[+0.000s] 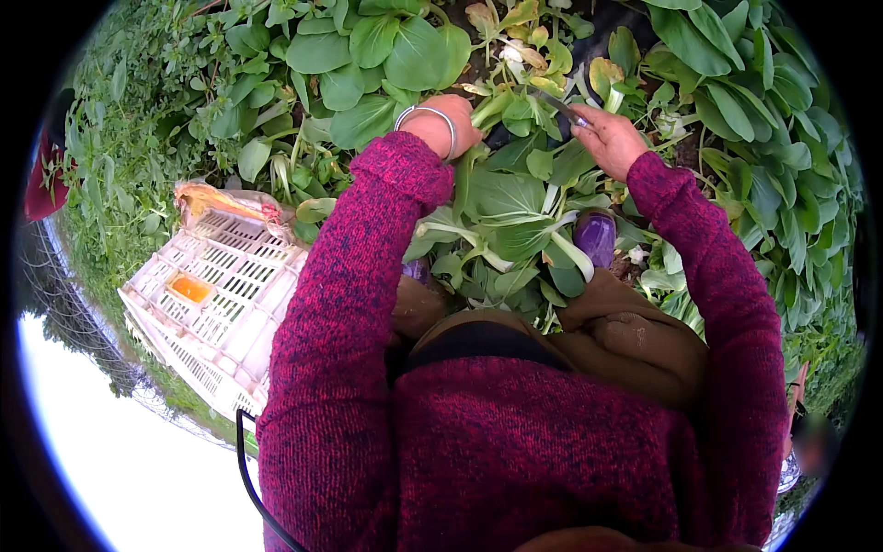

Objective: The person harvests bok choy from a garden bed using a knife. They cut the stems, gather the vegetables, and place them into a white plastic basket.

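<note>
My left hand (pixel 447 127), with a metal bangle at the wrist, is closed around the pale green stalks of a bok choy plant (pixel 493 110). To the right of it, my right hand (pixel 610 140) grips a knife. The knife's blade (pixel 554 103) points up and left towards the stalks, close to the plant's base; its tip is hard to make out among the leaves. Loose bok choy leaves (pixel 514 200) with white stalks lie in a heap below both hands, in front of my feet. A purple boot (pixel 594 238) shows beside them.
Bok choy plants stand at the upper left (pixel 414 55) and right (pixel 738 103). Yellowed leaves (pixel 524 41) and cut stumps lie ahead. A white plastic crate (pixel 227 269) sits at my left. Parts of another person (pixel 797 414) appear at the right rim.
</note>
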{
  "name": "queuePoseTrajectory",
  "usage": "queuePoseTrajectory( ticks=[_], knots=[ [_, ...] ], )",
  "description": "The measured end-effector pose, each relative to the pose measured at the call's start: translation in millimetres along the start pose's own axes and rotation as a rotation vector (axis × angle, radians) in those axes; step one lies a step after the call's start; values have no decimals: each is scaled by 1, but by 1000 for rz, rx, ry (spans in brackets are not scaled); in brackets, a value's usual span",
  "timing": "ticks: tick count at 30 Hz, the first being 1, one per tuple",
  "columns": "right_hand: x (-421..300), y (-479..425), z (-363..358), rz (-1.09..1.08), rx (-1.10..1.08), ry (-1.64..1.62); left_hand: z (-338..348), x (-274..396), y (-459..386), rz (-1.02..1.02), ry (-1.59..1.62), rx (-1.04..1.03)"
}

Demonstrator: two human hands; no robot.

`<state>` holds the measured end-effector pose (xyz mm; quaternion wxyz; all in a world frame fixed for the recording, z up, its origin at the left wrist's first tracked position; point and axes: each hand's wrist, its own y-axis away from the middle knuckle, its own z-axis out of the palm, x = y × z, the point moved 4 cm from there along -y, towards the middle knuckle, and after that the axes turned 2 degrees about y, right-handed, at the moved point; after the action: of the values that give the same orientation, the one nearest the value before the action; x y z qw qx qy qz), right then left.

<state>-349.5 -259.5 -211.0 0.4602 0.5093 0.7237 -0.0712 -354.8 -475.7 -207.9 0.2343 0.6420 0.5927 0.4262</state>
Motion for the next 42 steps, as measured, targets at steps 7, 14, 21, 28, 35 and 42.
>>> queuePoseTrajectory(
  ticks=[7,14,21,28,35,42],
  knots=[
    [22,-28,26,2,-88,-57,-3,10,9,12,-12,6],
    [21,-36,34,96,-163,-30,0,21,11,-12,-62,-1],
    [15,-22,32,14,-165,45,6,9,22,-52,-43,-7],
    [7,-18,12,349,-178,-754,26,-37,53,64,994,51],
    [-61,-30,0,243,-264,-1113,10,11,96,255,1289,102],
    [-61,-14,-2,299,-251,-1068,-7,32,93,230,614,345]
  ],
)
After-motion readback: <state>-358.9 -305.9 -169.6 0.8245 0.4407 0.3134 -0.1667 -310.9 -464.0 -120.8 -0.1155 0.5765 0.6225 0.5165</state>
